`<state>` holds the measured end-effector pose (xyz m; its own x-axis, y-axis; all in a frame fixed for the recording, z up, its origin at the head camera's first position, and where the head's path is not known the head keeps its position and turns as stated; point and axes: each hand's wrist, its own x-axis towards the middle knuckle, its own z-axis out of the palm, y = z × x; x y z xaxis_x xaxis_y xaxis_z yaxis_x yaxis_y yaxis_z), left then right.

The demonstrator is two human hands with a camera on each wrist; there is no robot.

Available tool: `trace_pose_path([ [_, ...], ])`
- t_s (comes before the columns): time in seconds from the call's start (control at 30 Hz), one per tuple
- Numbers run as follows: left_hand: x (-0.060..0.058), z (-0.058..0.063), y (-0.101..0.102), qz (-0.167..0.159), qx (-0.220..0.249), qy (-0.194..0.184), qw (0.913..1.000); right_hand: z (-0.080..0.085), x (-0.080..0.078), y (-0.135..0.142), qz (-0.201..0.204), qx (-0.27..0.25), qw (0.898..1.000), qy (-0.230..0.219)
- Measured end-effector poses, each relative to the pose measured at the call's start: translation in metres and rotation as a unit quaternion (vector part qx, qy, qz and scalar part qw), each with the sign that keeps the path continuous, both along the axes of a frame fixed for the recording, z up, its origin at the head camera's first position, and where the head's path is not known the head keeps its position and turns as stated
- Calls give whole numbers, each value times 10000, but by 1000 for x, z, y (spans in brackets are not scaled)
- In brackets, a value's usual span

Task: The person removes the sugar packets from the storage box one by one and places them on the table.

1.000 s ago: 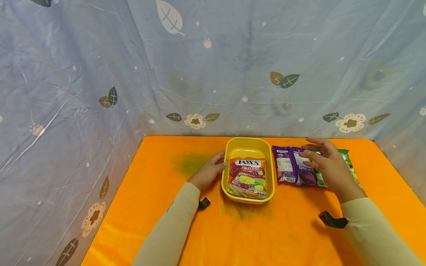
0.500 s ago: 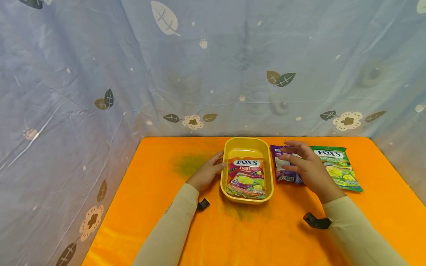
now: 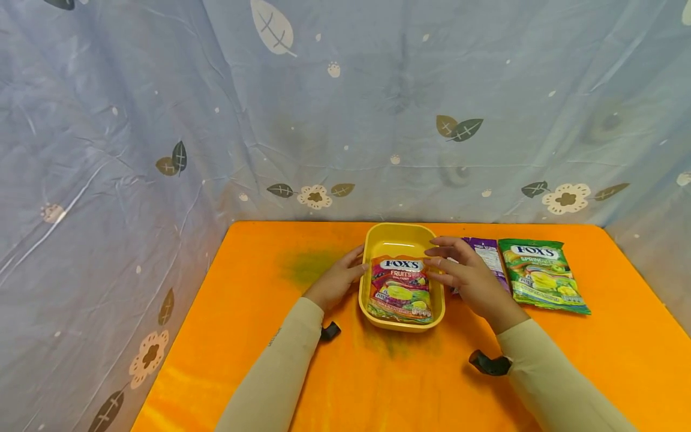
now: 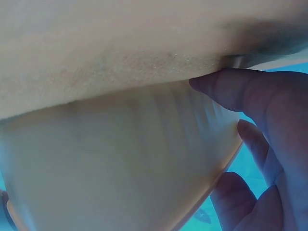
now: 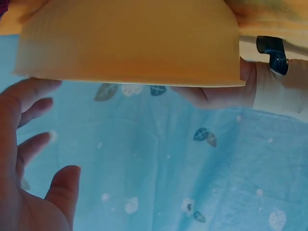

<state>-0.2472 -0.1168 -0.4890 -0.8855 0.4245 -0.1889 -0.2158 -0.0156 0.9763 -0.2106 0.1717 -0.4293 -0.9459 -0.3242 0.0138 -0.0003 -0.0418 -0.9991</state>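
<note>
A yellow plastic tub [image 3: 399, 233] stands on the orange table, with a Fox's Fruits candy packet [image 3: 400, 291] lying flat inside. My left hand [image 3: 338, 279] rests against the tub's left side, thumb at the rim, fingers along the outer wall. In the left wrist view, those fingers [image 4: 226, 89] reach to the tub wall [image 4: 120, 159]. My right hand [image 3: 469, 277], fingers spread and slightly bent, is at the right rim, fingertips overlapping the tub's edge in the head view. The right wrist view shows nothing between its thumb [image 5: 65, 190] and fingers.
Right of the tub lie purple packets [image 3: 488, 255], partly hidden by my right hand. Beside them is a green Fox's Spring packet [image 3: 542, 276]. A patterned cloth wall [image 3: 378, 120] rises behind the table's back edge. Dark curved pieces [image 3: 490, 363] stick out at both wrists.
My right hand has moved left, from over the green and purple packets to the tub's right rim, uncovering the green packet. The left hand and tub stay in place.
</note>
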Motion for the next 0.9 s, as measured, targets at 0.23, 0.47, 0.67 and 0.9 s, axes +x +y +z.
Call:
trace_pose_path([
  [0.23,-1,-1,-1,-37,-50,64,10000,6,0,-10,0,862,9963,-72],
  [0.47,0,-1,0,-16,-32,99,9999,9,3,-32,-169,2266,9735,-267],
  [0.67,2,1,2,-105,28,49,9999,0,2,-49,-278,2736,9610,-291],
  [0.9,1,0,0,-102,105,99,9998,-15,0,-60,-319,2791,9597,-41],
])
